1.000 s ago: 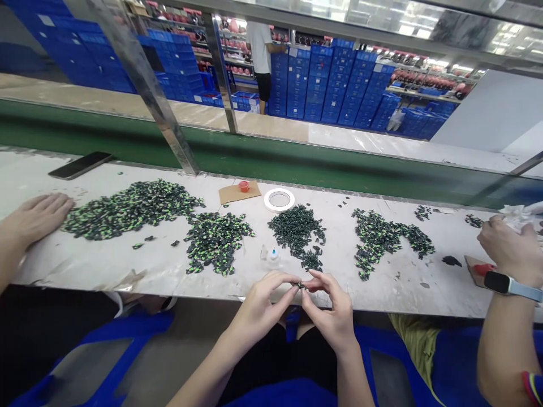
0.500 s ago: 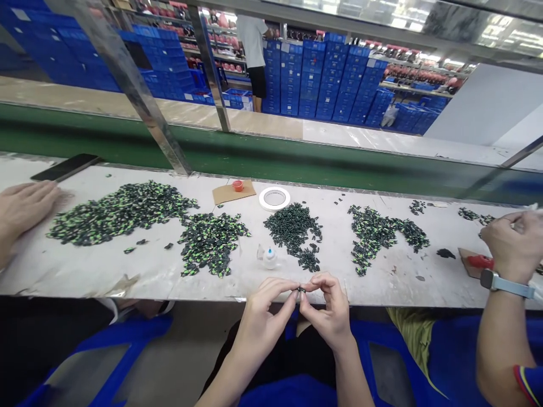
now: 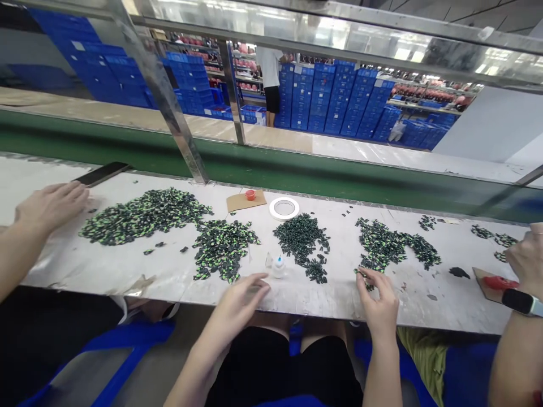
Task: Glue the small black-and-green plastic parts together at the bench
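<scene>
My left hand (image 3: 242, 301) hovers at the table's front edge, its thumb and index finger a little apart with nothing visible between them. Just beyond it stands a small white bottle with a blue tip (image 3: 279, 267). My right hand (image 3: 379, 302) pinches a small black-and-green part (image 3: 360, 273) at the near end of a pile of black-and-green parts (image 3: 379, 243). Between my hands and farther back lies a heap of small dark parts (image 3: 298, 234). Another pile of black parts with green marks (image 3: 224, 246) spreads beyond my left hand.
A co-worker's hand (image 3: 53, 206) rests at left beside a large pile (image 3: 146, 217) and a dark flat slab (image 3: 103, 173). Another co-worker's hand (image 3: 528, 257) is at right. A white tape roll (image 3: 272, 208) and a red cup (image 3: 250, 195) on cardboard sit toward the back.
My hands were together over a small dark part and have moved apart. The right went to the pile at right; the left shifted left. The camera view has shifted slightly.
</scene>
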`<state>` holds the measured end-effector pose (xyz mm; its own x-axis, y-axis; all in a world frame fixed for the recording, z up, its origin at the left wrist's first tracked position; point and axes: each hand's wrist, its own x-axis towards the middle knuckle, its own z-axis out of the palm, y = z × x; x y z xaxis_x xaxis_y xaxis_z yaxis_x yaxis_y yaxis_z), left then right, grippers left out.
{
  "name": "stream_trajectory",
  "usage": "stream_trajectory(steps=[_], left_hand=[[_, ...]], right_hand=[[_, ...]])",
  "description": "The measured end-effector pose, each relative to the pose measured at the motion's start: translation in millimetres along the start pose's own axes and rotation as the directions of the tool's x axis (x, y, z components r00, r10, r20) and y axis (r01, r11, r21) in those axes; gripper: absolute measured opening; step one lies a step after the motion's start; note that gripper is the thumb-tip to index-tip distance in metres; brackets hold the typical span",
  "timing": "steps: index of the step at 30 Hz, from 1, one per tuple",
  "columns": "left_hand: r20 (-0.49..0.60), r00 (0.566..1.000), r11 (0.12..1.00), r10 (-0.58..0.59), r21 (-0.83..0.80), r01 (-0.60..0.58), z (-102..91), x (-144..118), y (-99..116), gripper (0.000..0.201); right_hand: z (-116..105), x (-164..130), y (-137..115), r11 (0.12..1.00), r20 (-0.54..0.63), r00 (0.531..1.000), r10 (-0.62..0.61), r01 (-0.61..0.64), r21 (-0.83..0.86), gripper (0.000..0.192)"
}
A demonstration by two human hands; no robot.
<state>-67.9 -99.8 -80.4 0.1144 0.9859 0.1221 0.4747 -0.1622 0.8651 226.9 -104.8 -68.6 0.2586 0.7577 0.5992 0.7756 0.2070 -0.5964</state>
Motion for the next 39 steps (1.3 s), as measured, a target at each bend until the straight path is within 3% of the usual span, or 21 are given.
stream_trajectory(steps=[3, 5, 8, 10, 12, 15, 21, 26, 29, 32, 36, 39], left_hand=[[-0.249, 0.961, 0.969, 0.117, 0.239, -0.056, -12.7, 27, -24, 0.025], [-0.262, 0.937, 0.932, 0.231, 0.338, -0.135, -14.7, 50, -33, 0.026], [-0.088, 0.936, 0.863, 0.342, 0.424, -0.276, -13.2, 83, -36, 0.046], [0.047, 0.935, 0.817, 0.353, 0.472, -0.332, -13.0, 100, -37, 0.052], [0.138, 0.934, 0.782, 0.328, 0.515, -0.351, -15.0, 110, -39, 0.049], [0.193, 0.934, 0.756, 0.302, 0.549, -0.358, -19.9, 115, -45, 0.040], [0.170, 0.932, 0.736, 0.319, 0.576, -0.357, -21.3, 107, -46, 0.038], [0.046, 0.948, 0.838, 0.314, 0.456, -0.300, -14.8, 89, -40, 0.026], [-0.051, 0.970, 0.933, 0.236, 0.290, -0.212, -5.7, 70, -39, 0.018], [-0.066, 0.979, 0.973, 0.195, 0.138, -0.184, 12.6, 49, -37, 0.016], [-0.110, 0.961, 0.965, 0.254, 0.104, -0.243, 42.2, 31, -32, 0.007], [-0.167, 0.951, 0.961, 0.260, 0.139, -0.239, 54.2, 26, -32, 0.003]], right_hand=[[7, 5, 8, 0.996, -0.054, 0.998, 0.021, -0.025, -0.080, 0.030], [22, 1, -1, 1.000, 0.010, 1.000, -0.006, 0.006, -0.020, 0.033], [57, -14, -26, 0.991, 0.165, 0.983, -0.078, 0.059, 0.119, 0.039], [80, -24, -40, 0.985, 0.243, 0.964, -0.104, 0.065, 0.160, 0.046], [99, -30, -51, 0.987, 0.275, 0.956, -0.099, 0.059, 0.152, 0.053], [113, -32, -60, 0.992, 0.289, 0.955, -0.071, 0.039, 0.116, 0.053], [118, -31, -69, 0.989, 0.312, 0.946, -0.089, 0.046, 0.142, 0.035], [121, -32, -75, 0.975, 0.327, 0.942, -0.081, 0.006, 0.223, 0.028], [110, -34, -75, 0.920, 0.385, 0.923, 0.026, -0.173, 0.352, 0.026], [91, -37, -69, 0.800, 0.423, 0.891, 0.166, -0.373, 0.470, 0.027], [70, -39, -54, 0.690, 0.303, 0.904, 0.301, -0.426, 0.585, 0.027], [62, -40, -41, 0.639, 0.231, 0.885, 0.404, -0.454, 0.621, 0.030]])
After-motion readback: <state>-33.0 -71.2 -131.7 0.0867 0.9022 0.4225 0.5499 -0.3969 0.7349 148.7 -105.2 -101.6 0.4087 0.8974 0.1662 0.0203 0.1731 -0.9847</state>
